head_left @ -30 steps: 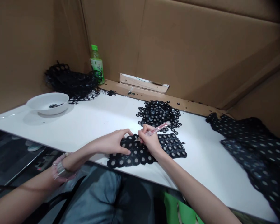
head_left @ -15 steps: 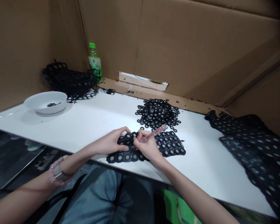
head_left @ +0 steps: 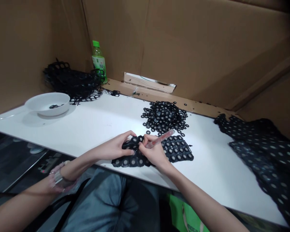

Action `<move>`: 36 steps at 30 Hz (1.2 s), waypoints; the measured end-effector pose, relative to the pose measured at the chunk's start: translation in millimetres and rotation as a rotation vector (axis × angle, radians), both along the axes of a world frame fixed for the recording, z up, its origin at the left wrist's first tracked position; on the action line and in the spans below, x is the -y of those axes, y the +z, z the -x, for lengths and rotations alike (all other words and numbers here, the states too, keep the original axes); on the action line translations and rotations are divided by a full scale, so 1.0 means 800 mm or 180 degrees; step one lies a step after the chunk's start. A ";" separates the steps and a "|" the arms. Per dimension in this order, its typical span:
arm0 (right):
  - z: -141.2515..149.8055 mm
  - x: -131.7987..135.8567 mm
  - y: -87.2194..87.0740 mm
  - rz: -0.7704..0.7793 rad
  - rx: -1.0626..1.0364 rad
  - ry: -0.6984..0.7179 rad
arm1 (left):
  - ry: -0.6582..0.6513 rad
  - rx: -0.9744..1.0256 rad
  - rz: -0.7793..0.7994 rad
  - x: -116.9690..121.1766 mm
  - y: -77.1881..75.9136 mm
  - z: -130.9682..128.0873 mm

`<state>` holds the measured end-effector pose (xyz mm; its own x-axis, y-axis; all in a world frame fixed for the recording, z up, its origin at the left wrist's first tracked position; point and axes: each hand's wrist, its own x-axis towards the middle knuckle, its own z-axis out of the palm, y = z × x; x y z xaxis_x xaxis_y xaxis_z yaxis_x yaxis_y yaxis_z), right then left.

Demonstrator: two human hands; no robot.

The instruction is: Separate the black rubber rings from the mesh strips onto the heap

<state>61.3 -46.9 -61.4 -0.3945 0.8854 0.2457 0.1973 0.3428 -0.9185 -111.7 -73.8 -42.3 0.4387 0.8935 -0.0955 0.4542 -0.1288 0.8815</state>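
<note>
The left hand (head_left: 114, 149) has now bunched the near end of the black perforated ring sheet (head_left: 176, 149), lying on the white table (head_left: 91, 129), between thumb and fingers, while the right hand (head_left: 154, 151) grips a red pen-shaped tool (head_left: 160, 139) closed.

Sheet of black ring-shaped mesh (head_left: 178, 149): matt, rubbery-looking, each ring around a dull grey centre. Loose heap of black rings (head_left: 163, 116) at the far edge of the bench, same matt finish. In my right hand (head_left: 154, 151), a translucent pink plastic handle (head_left: 160, 139), glossy. White bench top (head_left: 91, 132): smooth, faint sheen. Near its far left corner, a white plastic bowl (head_left: 45, 109), smooth and glossy. Past the far edge, a clear plastic bottle with green cap (head_left: 98, 62), shiny. Behind everything, a brown cardboard wall (head_left: 195, 48), matt paper surface.
</note>
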 end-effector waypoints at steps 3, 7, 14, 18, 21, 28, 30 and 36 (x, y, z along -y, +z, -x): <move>-0.003 -0.006 -0.001 0.0600 -0.0473 -0.0075 | 0.0079 -0.0686 -0.0289 0.012 0.014 -0.004; -0.006 -0.007 -0.003 0.0753 -0.0741 -0.0076 | 0.0189 -0.0839 -0.0108 0.025 0.020 -0.014; -0.008 -0.003 -0.003 0.0546 -0.0691 0.0144 | 0.0116 -0.0725 -0.0185 0.020 0.013 -0.007; -0.009 0.002 0.003 0.0213 -0.0308 0.0220 | -0.0028 -0.0679 -0.0166 0.015 0.010 -0.003; -0.009 0.008 0.005 0.0088 -0.0240 0.0192 | 0.0069 -0.0447 -0.0261 0.015 0.003 -0.005; -0.004 0.016 0.000 0.0400 -0.0137 -0.0004 | 0.0217 -0.0124 -0.0220 0.018 -0.003 -0.008; -0.004 0.016 0.000 0.0410 -0.0153 -0.0030 | 0.0225 -0.0126 -0.0217 0.019 -0.002 -0.007; -0.004 0.018 -0.001 0.0011 0.0188 0.0031 | 0.0241 0.0009 -0.0099 0.024 -0.001 -0.008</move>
